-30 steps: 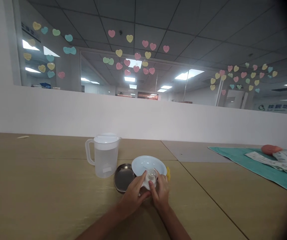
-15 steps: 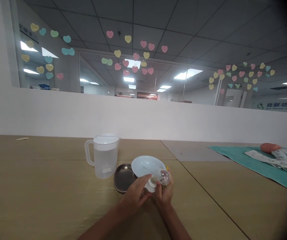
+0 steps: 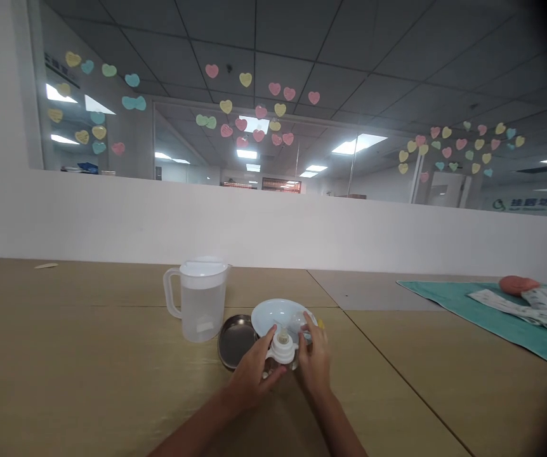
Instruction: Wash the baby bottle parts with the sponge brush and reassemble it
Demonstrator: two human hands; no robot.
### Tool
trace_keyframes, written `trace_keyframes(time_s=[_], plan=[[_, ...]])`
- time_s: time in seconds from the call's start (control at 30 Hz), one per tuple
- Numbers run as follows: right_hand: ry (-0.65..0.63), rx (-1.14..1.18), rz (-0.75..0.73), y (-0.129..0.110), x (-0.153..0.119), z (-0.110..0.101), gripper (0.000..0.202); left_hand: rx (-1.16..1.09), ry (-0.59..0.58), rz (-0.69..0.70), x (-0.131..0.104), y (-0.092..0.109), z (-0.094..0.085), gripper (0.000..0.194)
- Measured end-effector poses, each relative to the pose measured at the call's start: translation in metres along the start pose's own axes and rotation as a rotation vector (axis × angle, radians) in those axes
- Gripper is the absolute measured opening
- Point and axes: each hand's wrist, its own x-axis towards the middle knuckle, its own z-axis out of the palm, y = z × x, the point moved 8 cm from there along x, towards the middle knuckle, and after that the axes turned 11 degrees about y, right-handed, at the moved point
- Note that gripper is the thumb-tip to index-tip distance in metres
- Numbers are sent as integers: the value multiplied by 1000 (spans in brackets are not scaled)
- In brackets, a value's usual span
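Observation:
My left hand (image 3: 250, 369) is closed around a baby bottle (image 3: 283, 349) with a white collar, side handles and a pale teat that points up. Most of the bottle's body is hidden behind the fingers. In my right hand (image 3: 315, 360) a clear dome-shaped cap (image 3: 297, 320) is pinched by the fingertips, just right of the teat and apart from it. Behind both hands stands a white bowl (image 3: 266, 311), partly covered by the cap and fingers. A dark metal tray (image 3: 236, 341) lies by my left hand, against the bowl.
A clear plastic pitcher (image 3: 202, 308) with a white top stands left of the bowl. Something small and yellow (image 3: 320, 324) shows behind my right hand. At the right lie a teal cloth (image 3: 449, 301), patterned fabric (image 3: 497, 305) and a reddish rounded object (image 3: 518, 285).
The clear cap has moved back and left, and my right fingers now grip it from above. The bottle has come more upright, with its teat in plain view. The camera has shifted slightly.

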Motion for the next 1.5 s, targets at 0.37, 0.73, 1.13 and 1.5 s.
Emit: trace_keyframes(time_s=[0.37,0.73,1.13,1.5], plan=[[-151,108,70,9,-6,14,46,11,6,69,1,6,-1,65],[-221,32,36,16,-13,24,60,-19,-3,78,2,9,-2,62],[-170,102,-224,-42,-11,8,26,-245,12,-220,-1,-7,10,68],[-152,243,-103,-16,-13,8,44,-318,-52,-222,-4,-5,15,69]])
